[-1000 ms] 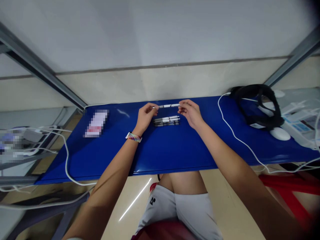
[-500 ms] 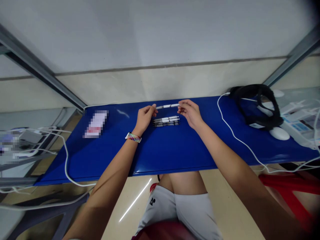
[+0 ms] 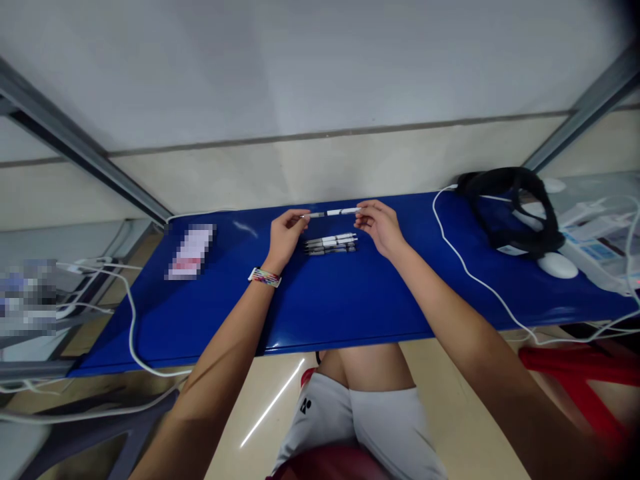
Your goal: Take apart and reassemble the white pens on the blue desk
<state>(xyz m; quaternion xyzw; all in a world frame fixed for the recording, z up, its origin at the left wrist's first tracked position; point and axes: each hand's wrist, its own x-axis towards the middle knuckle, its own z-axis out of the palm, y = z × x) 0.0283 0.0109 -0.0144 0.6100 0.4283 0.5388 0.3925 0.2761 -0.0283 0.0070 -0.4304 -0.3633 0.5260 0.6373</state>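
A white pen (image 3: 343,211) with dark marks is held level above the far part of the blue table, between my two hands. My left hand (image 3: 286,235) pinches its greyish front section (image 3: 316,215) at the left end. A dark line shows between that section and the white barrel; whether the two are apart I cannot tell. My right hand (image 3: 380,223) grips the barrel's right end between thumb and fingers. Just below, several similar pens (image 3: 331,244) lie side by side on the table, their grey grips to the left.
The blue tabletop (image 3: 345,300) backs onto a wall. A blurred-out phone-like object (image 3: 191,252) lies left. At right are a black headband-like device (image 3: 515,213), a white cable (image 3: 465,267) and a white oval object (image 3: 557,265). A red stool (image 3: 575,373) stands lower right.
My left hand has shifted slightly left, and more of the pen's greyish front section shows between the hands. My right hand has stayed nearly in place.
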